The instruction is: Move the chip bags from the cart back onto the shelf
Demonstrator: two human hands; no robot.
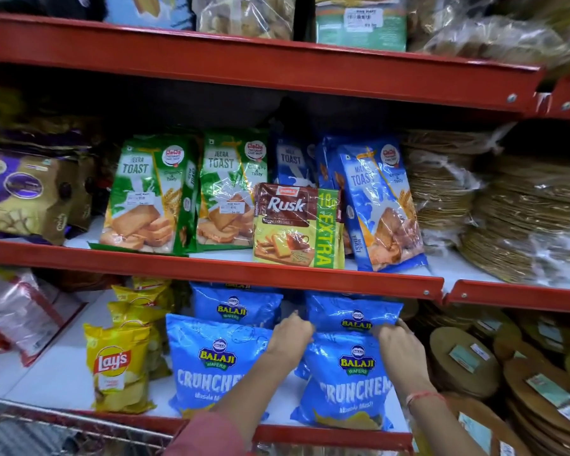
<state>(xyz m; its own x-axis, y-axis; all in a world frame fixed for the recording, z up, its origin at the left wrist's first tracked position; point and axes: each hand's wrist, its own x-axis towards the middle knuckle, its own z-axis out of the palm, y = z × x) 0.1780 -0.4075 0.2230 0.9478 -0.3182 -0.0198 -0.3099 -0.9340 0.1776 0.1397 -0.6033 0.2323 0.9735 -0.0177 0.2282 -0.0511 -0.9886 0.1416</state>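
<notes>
On the lower shelf [63, 366] stand several blue Balaji Crunchem chip bags. The front right bag [349, 386] stands upright at the shelf's front edge. My left hand [290, 337] grips its top left corner and my right hand [400, 350] grips its top right corner. Another blue bag [349, 314] stands right behind it. A front left blue bag [211, 366] stands beside my left forearm, with one more blue bag [236, 306] behind it. Yellow Lay's bags [117, 366] stand in a row to the left.
A metal cart rim [63, 419] shows at the bottom left. The red shelf lip [211, 268] hangs just above the blue bags. Toast and rusk packs [297, 225] fill the middle shelf. Stacks of flat round papad packs [540, 390] crowd the right side.
</notes>
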